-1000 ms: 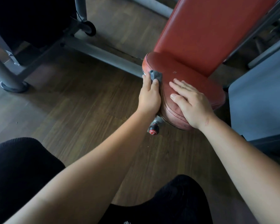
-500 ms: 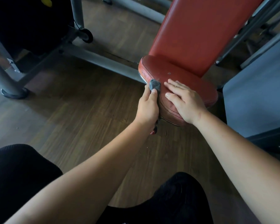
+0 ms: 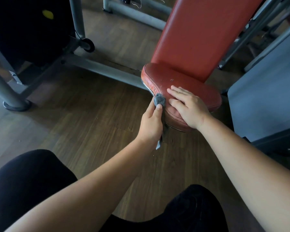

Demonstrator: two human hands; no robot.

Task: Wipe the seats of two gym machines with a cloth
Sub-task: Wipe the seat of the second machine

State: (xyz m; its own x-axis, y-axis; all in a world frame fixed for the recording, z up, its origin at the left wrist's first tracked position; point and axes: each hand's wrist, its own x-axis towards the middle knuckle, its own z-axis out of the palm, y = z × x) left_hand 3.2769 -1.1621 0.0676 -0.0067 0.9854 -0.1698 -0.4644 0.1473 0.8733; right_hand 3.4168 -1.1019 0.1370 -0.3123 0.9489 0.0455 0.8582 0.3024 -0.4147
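against the seat's left side edge: cloth [image 3: 160, 101], grey, bunched, pressed to the piping near the front corner, one loose tail hanging below the hand toward the floor. pinched in the left hand [image 3: 151, 125], fingers curled round it, thumb on top, palm beside the seat's side. just right of the cloth, on top of the seat [image 3: 179, 81]: right hand [image 3: 187, 107], flat, fingers spread, palm down, grasping nothing. seat red, padded, worn, with small pale specks on its top and a metal strip under its rim. rising from its far edge, tilted back: red backrest [image 3: 201, 34]. under and around everything: brown wood-plank floor [image 3: 84, 114]. behind the seat, lying low across the floor: grey frame bar [image 3: 104, 68]. far left: grey upright post [image 3: 5, 86] with a round foot, and a dark machine [image 3: 27, 25] with a yellow spot and a small black wheel [image 3: 88, 45] at its base. right of the seat: pale grey panel [image 3: 264, 91]. bottom edge, under both bare forearms: two knees [image 3: 28, 185] in black.
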